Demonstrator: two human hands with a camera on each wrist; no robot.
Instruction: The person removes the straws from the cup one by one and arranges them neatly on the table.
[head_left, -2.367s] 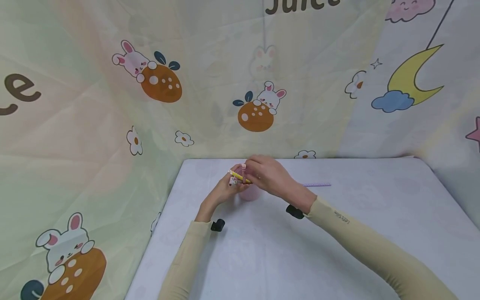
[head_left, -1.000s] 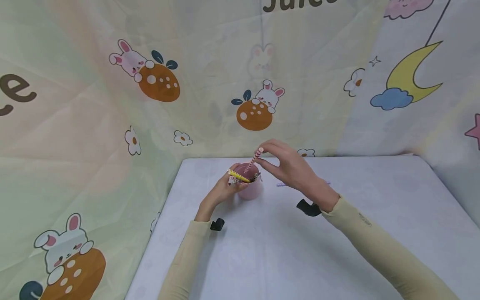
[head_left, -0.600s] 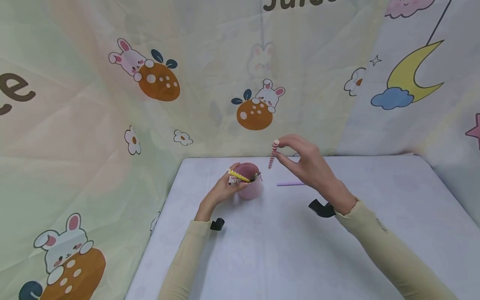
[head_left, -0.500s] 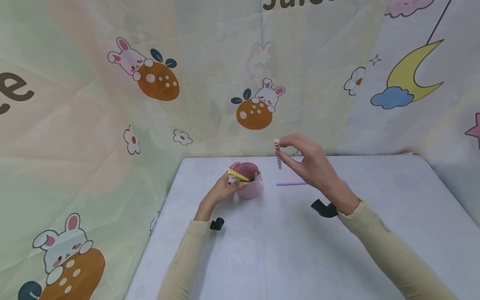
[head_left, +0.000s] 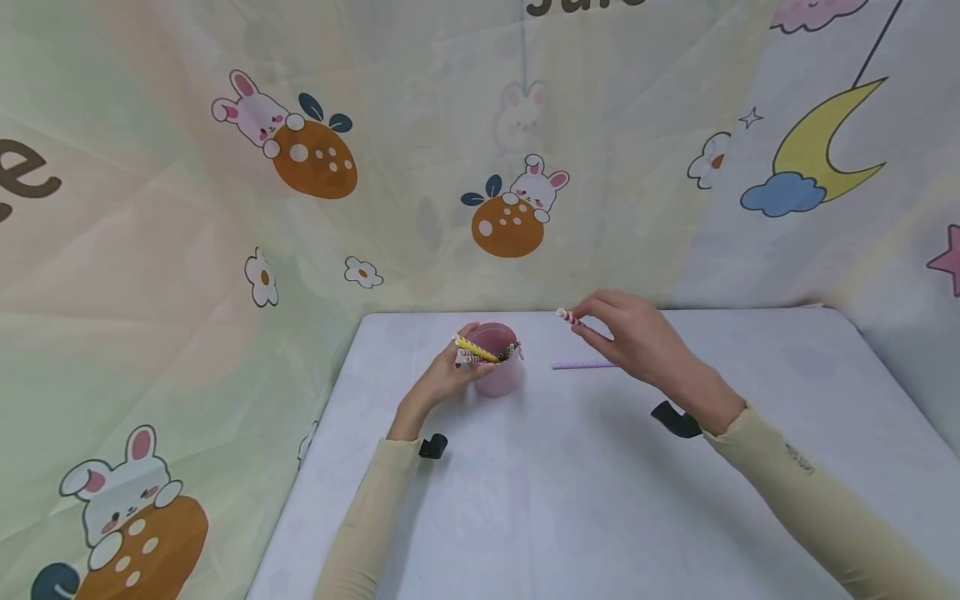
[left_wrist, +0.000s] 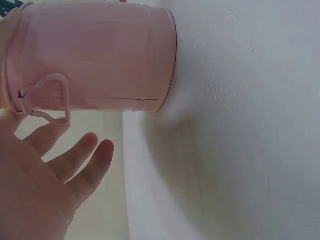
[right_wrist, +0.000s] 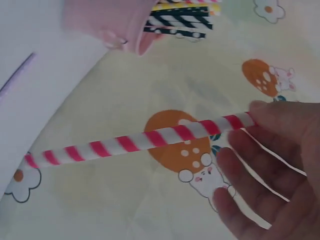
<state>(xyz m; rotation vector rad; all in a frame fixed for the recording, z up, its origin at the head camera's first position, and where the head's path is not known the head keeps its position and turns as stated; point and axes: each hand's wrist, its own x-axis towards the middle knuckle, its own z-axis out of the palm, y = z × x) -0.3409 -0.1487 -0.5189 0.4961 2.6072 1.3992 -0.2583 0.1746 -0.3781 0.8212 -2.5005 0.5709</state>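
A pink metal pail (head_left: 501, 382) stands on the white table, and my left hand (head_left: 442, 379) grips its rim. Several patterned paper straws, among them a yellow straw (head_left: 477, 350) and black-and-white striped straws (right_wrist: 180, 20), lean out of it. In the left wrist view some fingers spread loosely under its small side handle (left_wrist: 65, 95). My right hand (head_left: 637, 337) pinches a red-and-white striped straw (right_wrist: 125, 144) near one end, above the table and right of the pail. Its free end points away from the hand in the right wrist view.
A purple straw (head_left: 581, 365) lies on the table (head_left: 540, 500), partly hidden beneath my right hand in the head view. Behind the table hangs a printed cloth (head_left: 420, 150) with rabbits and a moon. Both wrists carry black camera mounts (head_left: 433, 447).
My right hand has drawn the red-and-white straw out of the pail and carried it right. Since then it has lowered and tipped the straw. My left hand stays at the pail.
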